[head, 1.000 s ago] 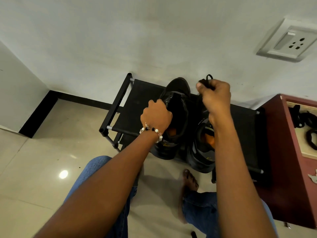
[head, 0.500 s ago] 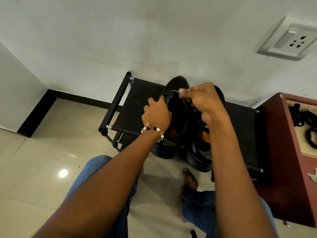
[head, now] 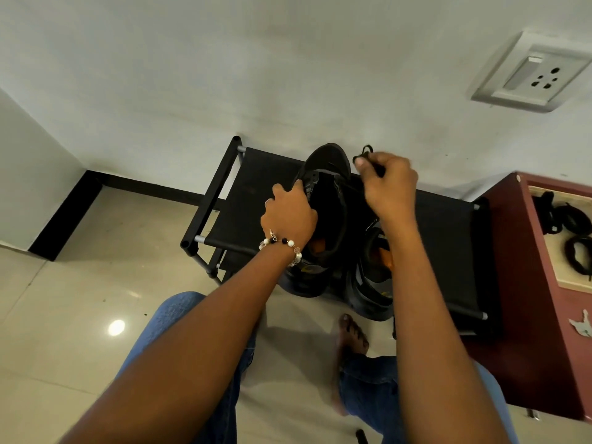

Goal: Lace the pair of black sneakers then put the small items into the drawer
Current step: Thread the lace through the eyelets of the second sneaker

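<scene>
Mid-lacing on the first sneaker [head: 326, 200], which sits on the black fabric shoe rack [head: 256, 200] against the wall, toe toward the wall; second sneaker [head: 373, 283] is just beside it on the right, partly behind the right forearm. Left hand [head: 288, 216] grips the near sneaker's collar and eyelet side, fingers curled over the edge, steadying it. Right hand [head: 389, 184] is raised above the toe end, thumb and forefinger pinching a black lace [head: 365, 153], with a small loop poking out above the fingers. I can't tell which eyelet the lace runs from; black on black. Judgement: this is a draw-through, taking slack out after an eyelet pass. To do it well: keep the left hand clamped so the shoe doesn't lift off the fabric shelf, pull along the eyelet line rather than straight up, stop once it's snug, then check both ends are even before the next crossing. Pinch close to the tip for the next thread-in. Risks: a twisted lace, or knocking the neighbouring shoe. Small black items [head: 563, 219] lie in the open drawer [head: 551, 251] of the red cabinet on the right, well apart from the hands. That part is not started as far as I can judge.
</scene>
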`<state>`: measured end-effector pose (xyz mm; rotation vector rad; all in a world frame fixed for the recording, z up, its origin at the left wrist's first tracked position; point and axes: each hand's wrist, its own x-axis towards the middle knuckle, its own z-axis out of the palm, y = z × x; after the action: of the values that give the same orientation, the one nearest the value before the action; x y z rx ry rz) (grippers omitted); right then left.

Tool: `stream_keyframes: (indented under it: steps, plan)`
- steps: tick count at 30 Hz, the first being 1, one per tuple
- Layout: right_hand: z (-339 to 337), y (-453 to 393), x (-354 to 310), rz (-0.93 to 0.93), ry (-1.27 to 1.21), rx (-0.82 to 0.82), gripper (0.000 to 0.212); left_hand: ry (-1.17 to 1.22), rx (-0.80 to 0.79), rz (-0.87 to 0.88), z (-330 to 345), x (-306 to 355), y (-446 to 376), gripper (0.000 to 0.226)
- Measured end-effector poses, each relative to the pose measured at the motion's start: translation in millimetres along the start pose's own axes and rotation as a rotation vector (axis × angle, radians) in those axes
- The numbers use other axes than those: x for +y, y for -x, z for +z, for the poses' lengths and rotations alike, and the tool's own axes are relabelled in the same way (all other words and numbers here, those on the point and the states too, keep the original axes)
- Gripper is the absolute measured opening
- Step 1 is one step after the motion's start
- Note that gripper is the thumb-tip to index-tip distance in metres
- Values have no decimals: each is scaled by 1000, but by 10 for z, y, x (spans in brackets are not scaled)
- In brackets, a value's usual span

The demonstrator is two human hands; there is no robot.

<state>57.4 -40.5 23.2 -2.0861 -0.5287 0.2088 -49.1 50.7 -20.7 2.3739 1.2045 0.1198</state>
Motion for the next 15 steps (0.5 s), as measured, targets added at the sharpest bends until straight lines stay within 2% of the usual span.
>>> stream_keyframes:
  steps: [1,2,3,5,7,10,12,15]
  plan:
    - [66,-15,42,-23,276,-73,26,-3,1,-2,-3,3,1,52]
    - [130,-23,72,-2,447,-152,30,-4,2,-2,-5,1,-3,52]
    - [179,-30,86,37,535,-207,33,-2,1,-1,-5,0,-5,52]
    - [199,-46,77,82,551,-236,31,-2,-3,0,2,-6,-6,51]
    - [114,-60,20,120,361,-224,26,-6,-2,0,3,-7,-11,52]
    - [-112,-11,-112,200,-131,-279,22,-16,-3,9,1,-2,-8,52]
    - [-216,6,-190,159,-478,-265,24,-16,-3,11,-3,-2,-3,53]
    - [-308,-1,-217,30,-859,-189,22,-13,0,15,-7,-9,2,55]
